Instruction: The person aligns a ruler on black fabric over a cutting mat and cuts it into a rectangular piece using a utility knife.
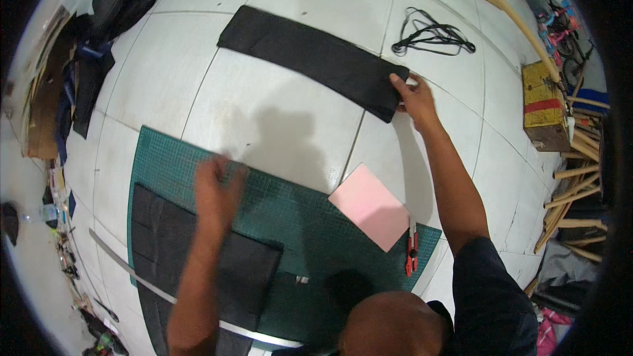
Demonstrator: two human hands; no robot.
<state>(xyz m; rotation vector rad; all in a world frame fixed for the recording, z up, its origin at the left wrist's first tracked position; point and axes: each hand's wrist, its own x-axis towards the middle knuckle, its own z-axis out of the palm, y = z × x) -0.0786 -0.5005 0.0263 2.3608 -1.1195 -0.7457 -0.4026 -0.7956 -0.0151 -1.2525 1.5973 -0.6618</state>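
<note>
A long folded strip of black fabric [313, 59] lies slantwise on the white tiles. At its right end my right hand [417, 100] pinches the edge, thumb on top and fingers underneath. My left hand [219, 181], blurred by motion, hovers over the upper left of a green cutting mat [310, 224]; its thumb stands apart from the fingers and nothing shows between them. More folded black fabric [247, 267] covers the mat's left part, with a long metal ruler [128, 267] across it, partly hidden by my left forearm.
On the mat's right edge rest a pink card [371, 206] and a red-handled cutter [412, 250]. A tangled black cord [432, 36] lies at far right. Beyond it stand a yellow box [544, 105] and several cardboard tubes [570, 191]. Dark fabric [89, 82] is piled at left.
</note>
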